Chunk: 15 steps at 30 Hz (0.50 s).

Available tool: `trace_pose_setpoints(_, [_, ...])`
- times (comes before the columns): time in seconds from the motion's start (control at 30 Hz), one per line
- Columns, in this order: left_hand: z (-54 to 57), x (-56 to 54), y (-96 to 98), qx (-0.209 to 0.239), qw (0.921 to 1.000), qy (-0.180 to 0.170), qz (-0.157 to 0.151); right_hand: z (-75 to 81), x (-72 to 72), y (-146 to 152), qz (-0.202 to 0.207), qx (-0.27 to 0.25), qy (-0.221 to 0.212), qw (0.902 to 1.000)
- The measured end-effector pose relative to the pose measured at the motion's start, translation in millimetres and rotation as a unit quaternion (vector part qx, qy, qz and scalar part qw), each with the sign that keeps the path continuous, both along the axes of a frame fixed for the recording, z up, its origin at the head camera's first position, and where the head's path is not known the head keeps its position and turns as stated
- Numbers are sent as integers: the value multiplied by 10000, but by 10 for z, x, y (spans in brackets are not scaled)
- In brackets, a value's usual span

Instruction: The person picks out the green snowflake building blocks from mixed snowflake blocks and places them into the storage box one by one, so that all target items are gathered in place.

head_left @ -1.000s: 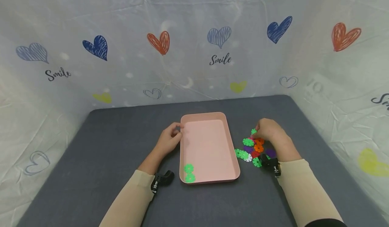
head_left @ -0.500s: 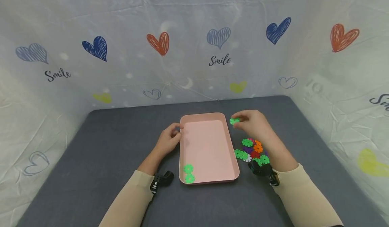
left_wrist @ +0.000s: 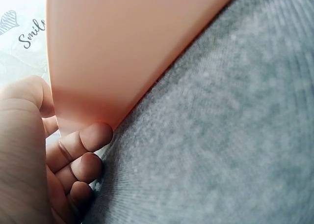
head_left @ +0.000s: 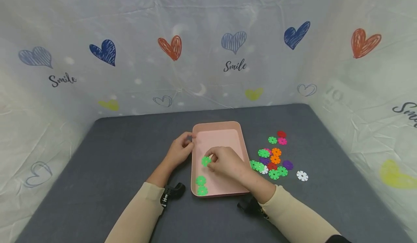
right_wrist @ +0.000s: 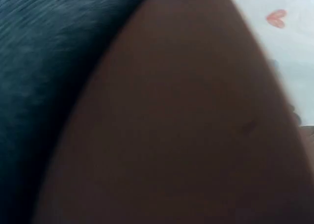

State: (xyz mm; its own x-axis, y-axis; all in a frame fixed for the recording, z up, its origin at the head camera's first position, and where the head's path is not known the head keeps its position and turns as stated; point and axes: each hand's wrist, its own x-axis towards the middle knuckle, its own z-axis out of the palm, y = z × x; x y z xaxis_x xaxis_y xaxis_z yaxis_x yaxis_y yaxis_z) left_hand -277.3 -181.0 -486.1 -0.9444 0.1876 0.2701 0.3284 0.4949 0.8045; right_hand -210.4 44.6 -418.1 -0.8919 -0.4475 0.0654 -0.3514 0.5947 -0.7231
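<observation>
My right hand (head_left: 228,161) is over the pink tray (head_left: 224,187) in the head view, pinching a green flower-shaped disc (head_left: 206,161) between thumb and fingertips. Two more green discs (head_left: 201,180) lie in the tray's near left corner, just in front of the held one. At the tray's left side my left hand (head_left: 180,149) holds the rim. The left wrist view shows its curled fingers (left_wrist: 88,167) against the tray's outer wall (left_wrist: 122,42). The right wrist view is mostly filled by the dark, blurred arm, and the disc is hidden there.
Right of the tray, several loose discs lie on the grey tabletop (head_left: 130,156): green, orange discs (head_left: 275,159), purple discs (head_left: 288,165), red and pink. A white disc (head_left: 302,175) lies apart at the right. A patterned curtain (head_left: 202,69) hangs around the table.
My right hand has picked a green disc from the loose discs at the right and carried it left over the tray. The left hand stays at the tray's left rim.
</observation>
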Motion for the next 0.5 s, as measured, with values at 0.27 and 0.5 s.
trace_pose_setpoints(0.27, [-5,-1,-2,15,10000,-27,-70,-233,-68,-59,47,-256,-412,9988])
trace_pose_setpoints(0.5, [-12,0,-1,30,10000,-2,-56,-191,-64,-23,569,220,-79,9981])
